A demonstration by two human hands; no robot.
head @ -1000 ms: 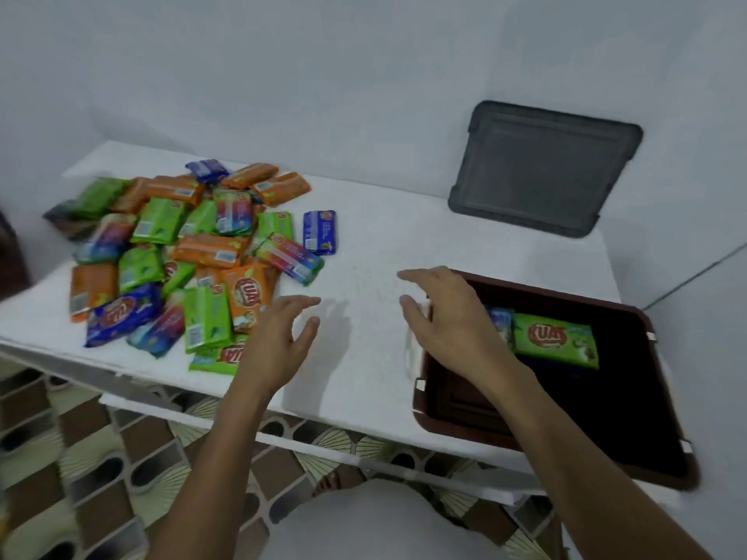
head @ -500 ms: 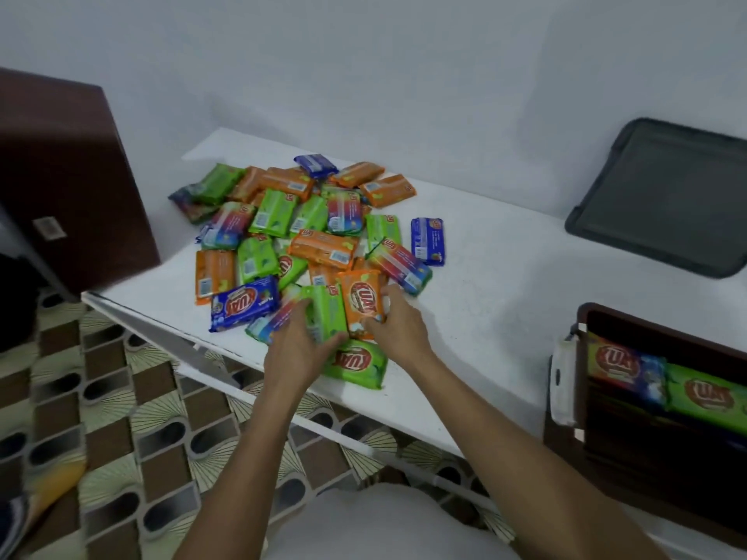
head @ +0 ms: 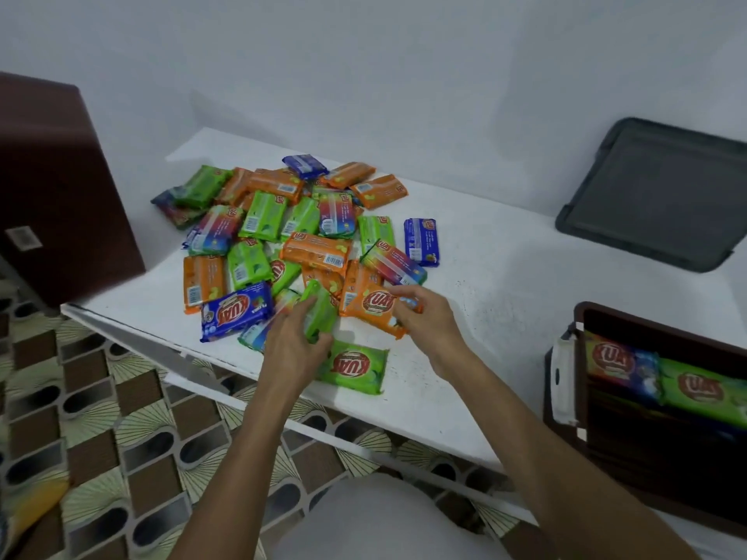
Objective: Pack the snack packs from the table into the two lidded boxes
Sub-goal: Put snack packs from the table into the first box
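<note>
A heap of snack packs (head: 291, 228) in green, orange, blue and rainbow wrappers covers the left half of the white table (head: 497, 284). My left hand (head: 293, 343) grips a green pack (head: 319, 311) tilted up on its edge at the heap's near side. My right hand (head: 428, 317) pinches an orange pack (head: 370, 305) by its right end. Another green pack (head: 355, 367) lies flat near the table's front edge. At the right stands an open brown box (head: 582, 381) holding a rainbow pack (head: 618, 363) and a green pack (head: 703, 392).
A dark grey lid (head: 655, 196) leans against the wall at the back right. A dark brown box (head: 52, 187) stands left of the table. A white latch (head: 562, 381) hangs on the open box's left wall. Patterned floor tiles lie below the table edge.
The camera view swung left from the open box to the heap. Both hands moved from near the box to the heap's near side and took hold of a green and an orange pack.
</note>
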